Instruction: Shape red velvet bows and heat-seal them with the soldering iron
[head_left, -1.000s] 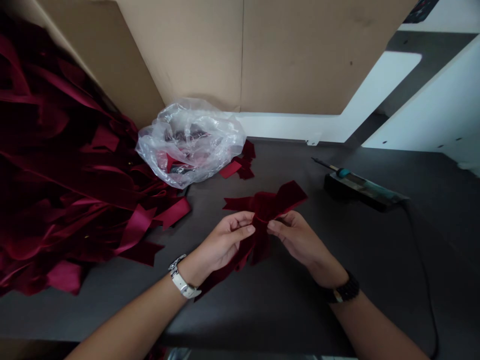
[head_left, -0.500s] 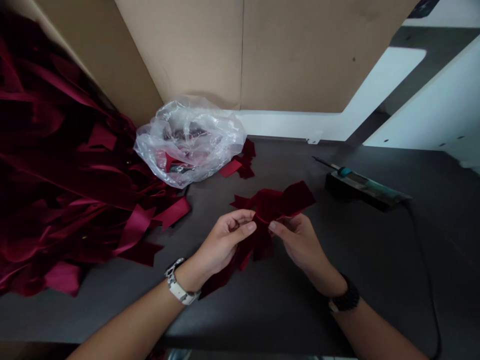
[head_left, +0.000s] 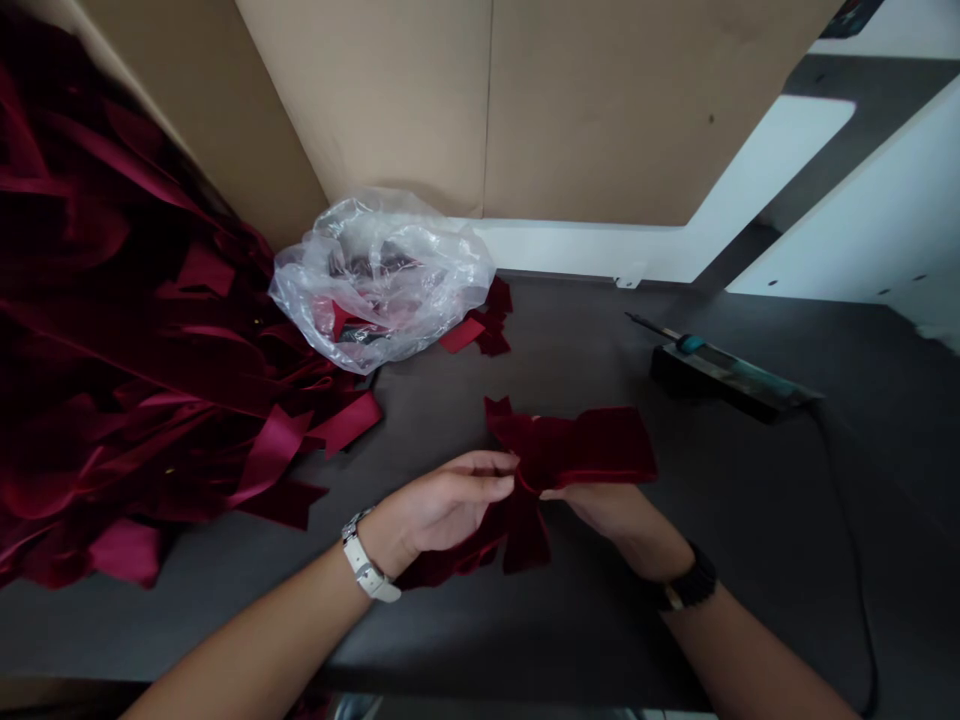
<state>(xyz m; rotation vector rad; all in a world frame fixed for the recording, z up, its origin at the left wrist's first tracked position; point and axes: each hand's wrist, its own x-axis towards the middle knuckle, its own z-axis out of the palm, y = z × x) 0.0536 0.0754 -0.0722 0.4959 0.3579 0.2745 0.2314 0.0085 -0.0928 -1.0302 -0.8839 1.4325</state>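
Note:
A dark red velvet bow (head_left: 592, 445) is held above the grey table, its loops and notched tails spreading to both sides. My left hand (head_left: 450, 500) pinches the bow close to its middle, thumb and fingers pressed together. From below, my right hand (head_left: 619, 515) grips it just right of the knot; most of those fingers are hidden behind the velvet. One broad loop points right, and further tails hang down between the hands.
A large heap of red velvet ribbons (head_left: 150, 380) fills the left side. Behind the hands sit a clear plastic bag (head_left: 382, 280) and red ribbon scraps (head_left: 491, 325). A soldering-iron-like tool (head_left: 675, 338) rests on a black block (head_left: 735, 380), its cord (head_left: 844, 520) running down the right. Cardboard (head_left: 570, 120) stands behind.
Both hands have moved slightly toward me with the bow. It has turned, so its right loop now lies more level and covers more of my right hand, including its thumb.

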